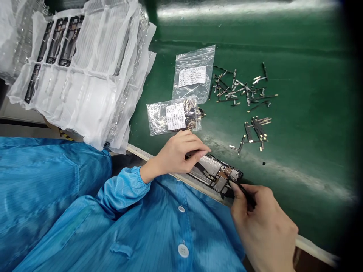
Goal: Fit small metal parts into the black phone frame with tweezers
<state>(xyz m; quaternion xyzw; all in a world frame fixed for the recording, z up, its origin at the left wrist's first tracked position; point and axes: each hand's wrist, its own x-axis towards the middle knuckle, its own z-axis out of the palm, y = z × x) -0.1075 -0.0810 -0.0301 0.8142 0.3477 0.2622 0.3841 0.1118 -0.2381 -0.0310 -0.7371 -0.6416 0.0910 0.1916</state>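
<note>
The phone frame [210, 166] lies at the near edge of the green bench [309, 113], slanting between the 2 hands. The left hand [183, 153] is over its left end, thumb and forefinger close together along the upper edge; whether they pinch the frame or merely steady it, I cannot tell. The right hand [265, 221] is clamped on dark tweezers [246, 192], whose tips reach in among the parts near the frame's right end (what they touch there is too small to make out).

Beyond the hands, slim strips [259, 128] lie loose on the bench in 2 rough groups, with 1 small black square [264, 163] nearer the frame. Just beyond the left hand is the lower bag [159, 117], with strips at its right end; the upper bag [193, 77] lies behind it. Off to the left, a white tray [99, 34] shows 4 more frames in its cells.

The step in hand appears to be close work with the tweezers inside the frame, perhaps seating or adjusting a small part. The next move probably calls for a still frame and light, exact pressure at the tips.
</note>
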